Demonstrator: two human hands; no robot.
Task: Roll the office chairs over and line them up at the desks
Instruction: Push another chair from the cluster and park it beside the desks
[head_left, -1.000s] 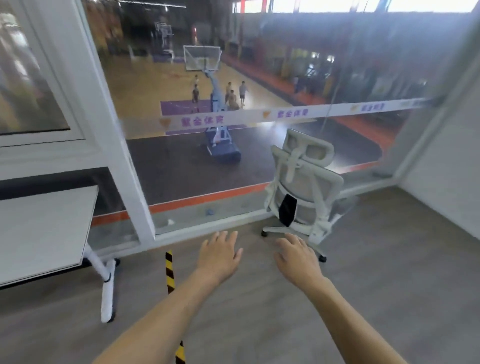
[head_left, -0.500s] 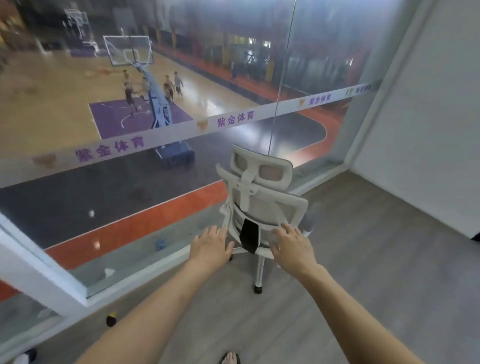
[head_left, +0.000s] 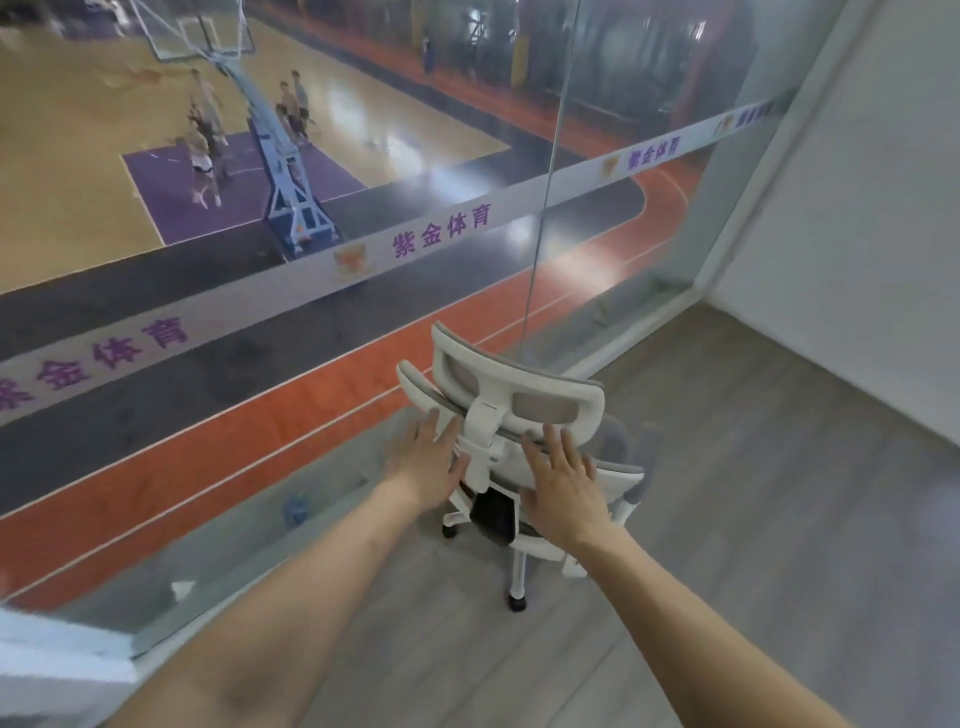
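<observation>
Now left hand (head_left: 428, 467) and right hand (head_left: 563, 488), fingers straight, gripping nothing, at office chair (head_left: 519, 410) back; glass wall (head_left: 441, 234) left, open floor (head_left: 753, 519) right

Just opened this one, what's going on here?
A person reaches with both bare hands for a white mesh-backed office chair standing on the grey wood-look floor beside a glass wall that overlooks a basketball court. The left hand and right hand are open, fingers straight, at the top of the backrest on either side of the headrest post. No grip has closed yet. No desk is in view.
</observation>
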